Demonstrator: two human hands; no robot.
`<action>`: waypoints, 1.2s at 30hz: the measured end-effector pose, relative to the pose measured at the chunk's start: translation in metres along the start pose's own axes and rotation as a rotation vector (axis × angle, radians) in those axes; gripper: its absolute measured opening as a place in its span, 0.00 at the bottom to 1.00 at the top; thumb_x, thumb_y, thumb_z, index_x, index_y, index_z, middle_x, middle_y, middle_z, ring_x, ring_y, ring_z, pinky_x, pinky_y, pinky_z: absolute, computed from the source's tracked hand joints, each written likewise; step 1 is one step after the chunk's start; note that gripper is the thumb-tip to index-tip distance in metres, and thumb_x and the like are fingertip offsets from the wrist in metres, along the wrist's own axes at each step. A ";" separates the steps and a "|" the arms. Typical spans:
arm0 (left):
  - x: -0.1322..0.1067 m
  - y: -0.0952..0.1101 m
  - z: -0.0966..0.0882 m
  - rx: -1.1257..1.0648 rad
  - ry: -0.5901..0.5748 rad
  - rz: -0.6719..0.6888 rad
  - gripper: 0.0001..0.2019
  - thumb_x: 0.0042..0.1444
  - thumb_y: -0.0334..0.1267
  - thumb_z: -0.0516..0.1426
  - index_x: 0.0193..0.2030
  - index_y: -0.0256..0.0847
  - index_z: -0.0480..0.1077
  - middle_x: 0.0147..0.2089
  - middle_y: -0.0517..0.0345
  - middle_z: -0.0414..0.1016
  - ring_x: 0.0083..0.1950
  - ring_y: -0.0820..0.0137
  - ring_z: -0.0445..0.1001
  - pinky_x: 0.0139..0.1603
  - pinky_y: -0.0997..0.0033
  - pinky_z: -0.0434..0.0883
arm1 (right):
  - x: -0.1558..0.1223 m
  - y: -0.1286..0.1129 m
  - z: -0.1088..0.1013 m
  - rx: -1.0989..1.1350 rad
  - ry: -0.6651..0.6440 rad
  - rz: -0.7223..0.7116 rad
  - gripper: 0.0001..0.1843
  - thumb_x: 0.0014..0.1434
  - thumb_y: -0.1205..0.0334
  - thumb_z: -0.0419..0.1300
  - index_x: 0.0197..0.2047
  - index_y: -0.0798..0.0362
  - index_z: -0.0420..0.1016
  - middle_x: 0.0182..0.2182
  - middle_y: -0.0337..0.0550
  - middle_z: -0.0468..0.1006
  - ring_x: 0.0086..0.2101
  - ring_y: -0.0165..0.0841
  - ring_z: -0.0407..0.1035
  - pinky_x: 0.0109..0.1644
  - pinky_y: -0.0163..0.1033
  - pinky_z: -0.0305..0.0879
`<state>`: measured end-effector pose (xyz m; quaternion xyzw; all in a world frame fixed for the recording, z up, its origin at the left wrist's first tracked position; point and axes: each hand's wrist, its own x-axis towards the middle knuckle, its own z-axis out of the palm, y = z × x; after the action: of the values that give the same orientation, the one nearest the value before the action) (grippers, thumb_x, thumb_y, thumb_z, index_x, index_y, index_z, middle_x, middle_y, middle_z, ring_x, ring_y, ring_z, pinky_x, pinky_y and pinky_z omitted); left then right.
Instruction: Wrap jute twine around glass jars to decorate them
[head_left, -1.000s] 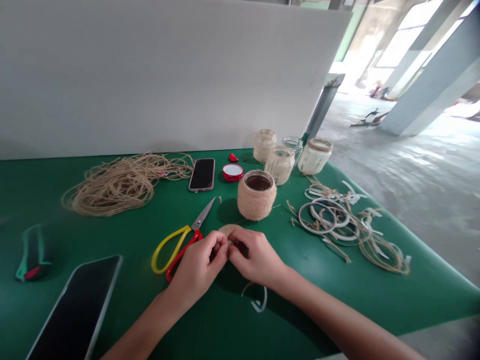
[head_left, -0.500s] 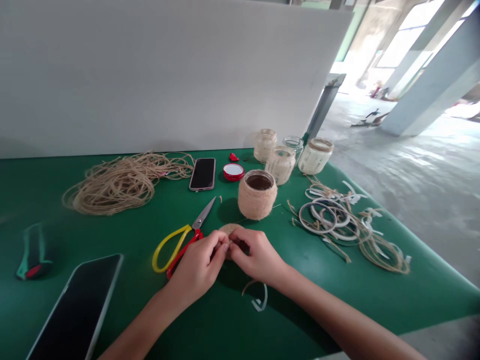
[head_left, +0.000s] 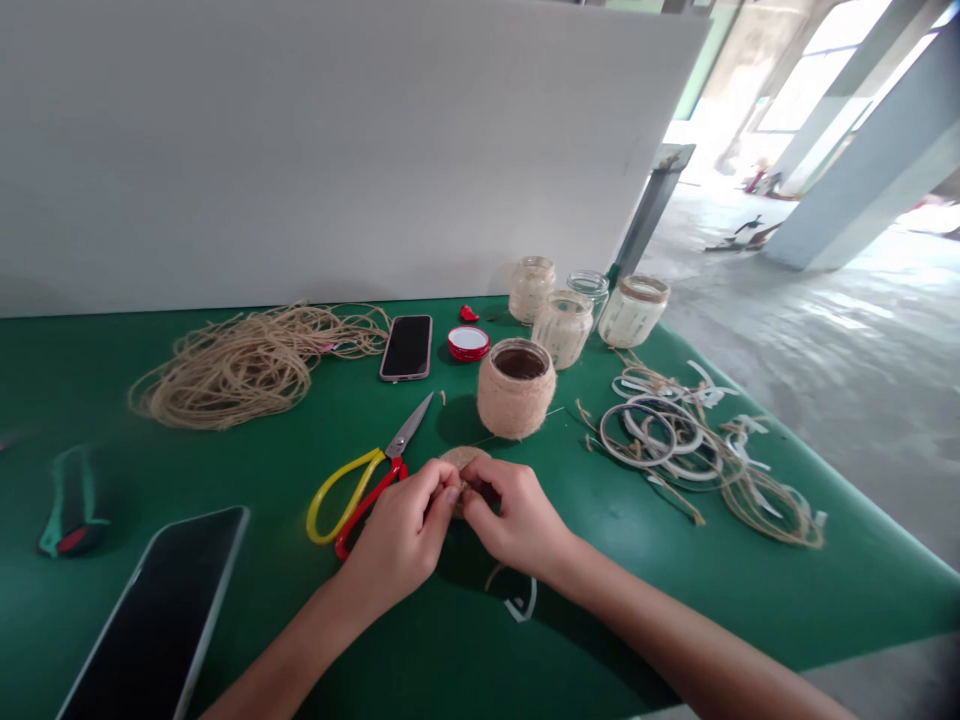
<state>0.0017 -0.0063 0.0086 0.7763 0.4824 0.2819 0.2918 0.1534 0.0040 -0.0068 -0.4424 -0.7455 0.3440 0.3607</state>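
Note:
My left hand [head_left: 409, 515] and my right hand [head_left: 514, 510] meet with pinched fingertips over a flat, round twine-covered disc [head_left: 463, 457]. Most of the disc is hidden beneath my fingers, and the small bit right between the fingertips cannot be made out. Just beyond it stands a jar wrapped in twine [head_left: 517, 395], upright with an open mouth. Scissors [head_left: 367, 475] with one yellow and one red handle lie left of the disc, close to my left hand. A short white strip [head_left: 523, 604] curls on the green table below my right hand.
A loose twine heap [head_left: 232, 365] lies at the back left, near a phone [head_left: 406, 347] and a red-rimmed lid [head_left: 469, 342]. Several jars [head_left: 562, 325] stand behind. Tape rings and twine scraps [head_left: 667, 440] lie right. A larger dark device [head_left: 157, 620] and green snips [head_left: 71, 505] lie left.
The whole view has shifted very slightly. My hands keep nearly the same pinch over the disc, and the objects on the table stay in place.

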 end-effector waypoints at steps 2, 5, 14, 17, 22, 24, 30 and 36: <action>0.000 0.001 -0.001 -0.005 -0.009 -0.011 0.07 0.60 0.36 0.44 0.32 0.40 0.58 0.27 0.61 0.65 0.25 0.74 0.64 0.26 0.77 0.59 | 0.000 0.000 0.000 0.002 -0.002 0.003 0.06 0.52 0.70 0.50 0.24 0.54 0.61 0.20 0.34 0.64 0.22 0.24 0.56 0.25 0.29 0.51; 0.000 0.001 -0.001 -0.012 -0.016 -0.016 0.07 0.61 0.36 0.45 0.32 0.40 0.58 0.27 0.62 0.65 0.25 0.74 0.63 0.25 0.77 0.58 | 0.000 0.000 0.000 0.006 0.004 0.015 0.06 0.52 0.69 0.51 0.24 0.54 0.62 0.20 0.34 0.64 0.22 0.24 0.56 0.25 0.30 0.51; 0.000 0.001 -0.001 -0.018 -0.002 -0.013 0.07 0.61 0.36 0.45 0.32 0.39 0.59 0.27 0.62 0.64 0.25 0.75 0.63 0.26 0.77 0.58 | 0.001 -0.001 -0.002 0.029 -0.002 0.010 0.06 0.52 0.69 0.51 0.24 0.55 0.63 0.20 0.34 0.64 0.22 0.24 0.56 0.25 0.29 0.51; -0.001 0.000 -0.001 -0.018 -0.001 -0.014 0.07 0.61 0.36 0.45 0.32 0.39 0.59 0.27 0.62 0.64 0.25 0.75 0.63 0.26 0.77 0.58 | 0.001 -0.001 -0.001 0.029 0.001 0.016 0.06 0.52 0.69 0.51 0.24 0.54 0.62 0.20 0.34 0.64 0.22 0.24 0.56 0.25 0.29 0.51; 0.000 0.001 0.000 -0.025 0.000 -0.016 0.08 0.61 0.36 0.44 0.32 0.39 0.58 0.27 0.61 0.64 0.25 0.74 0.63 0.26 0.76 0.59 | 0.001 0.001 0.001 0.018 0.012 0.013 0.07 0.52 0.69 0.51 0.23 0.54 0.61 0.20 0.34 0.63 0.22 0.24 0.55 0.25 0.29 0.51; 0.000 0.002 0.001 -0.030 0.004 -0.020 0.08 0.61 0.36 0.44 0.31 0.40 0.58 0.27 0.60 0.64 0.26 0.74 0.64 0.27 0.76 0.60 | 0.001 0.001 0.001 0.003 0.019 0.009 0.07 0.51 0.69 0.51 0.23 0.54 0.61 0.20 0.33 0.62 0.22 0.24 0.55 0.25 0.29 0.51; -0.002 0.002 0.002 -0.051 0.012 -0.026 0.08 0.61 0.36 0.44 0.32 0.40 0.59 0.27 0.61 0.64 0.26 0.74 0.63 0.26 0.77 0.60 | 0.000 0.001 0.001 -0.001 0.025 -0.009 0.06 0.52 0.69 0.51 0.24 0.54 0.63 0.21 0.35 0.65 0.22 0.24 0.57 0.25 0.30 0.52; -0.003 0.002 0.001 -0.059 0.009 -0.026 0.08 0.61 0.37 0.44 0.32 0.40 0.59 0.27 0.61 0.64 0.25 0.74 0.63 0.26 0.77 0.59 | 0.000 0.001 0.000 0.005 0.006 -0.012 0.06 0.52 0.69 0.51 0.26 0.54 0.64 0.23 0.36 0.67 0.23 0.25 0.58 0.26 0.30 0.53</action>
<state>0.0027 -0.0105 0.0089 0.7597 0.4853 0.2957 0.3160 0.1537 0.0039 -0.0078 -0.4383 -0.7462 0.3423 0.3659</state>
